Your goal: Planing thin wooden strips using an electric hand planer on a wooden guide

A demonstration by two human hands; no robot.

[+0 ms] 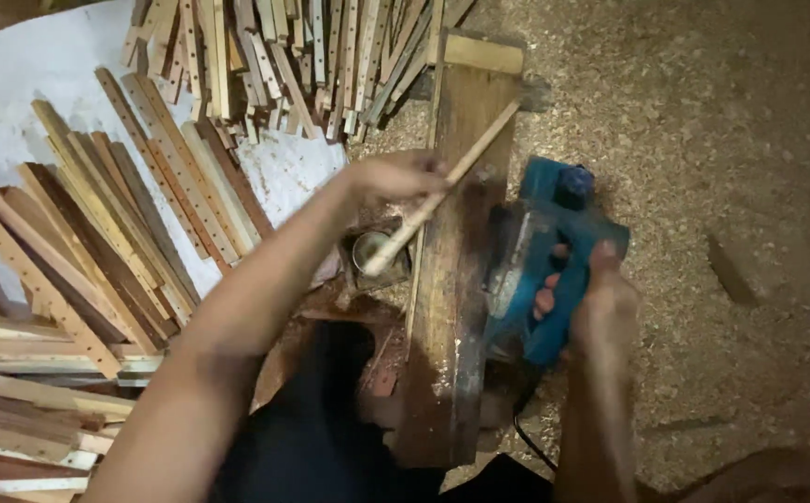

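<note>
1. Nearest the camera, the person's dark-clothed lap is sitting close against the near end of a long wooden plank (447,307), which is running away from them as a work surface.
2. The right hand (600,303) is gripping the handle of a blue electric planer (544,261), fingers curled fully round it; the tool is resting at the plank's right edge, apparently kept within reach, its black cord (526,438) trailing back toward the person.
3. The left hand (395,175) is reaching further out, fingers closed round a thin pale wooden strip (442,191), which is lying slantwise across the plank. The strip is blurred, so I cannot tell whether it is touching the surface.
4. Just below the strip's near end, a small round tin (367,250) is sitting beside the plank.
5. To the left, drilled wooden slats (144,224) are lying fanned over a white sheet (32,84), seemingly sorted in batches.
6. Farthest off, another heap of slats (302,56) is lying beyond the plank; sawdust (703,140) is covering the ground on the right.
</note>
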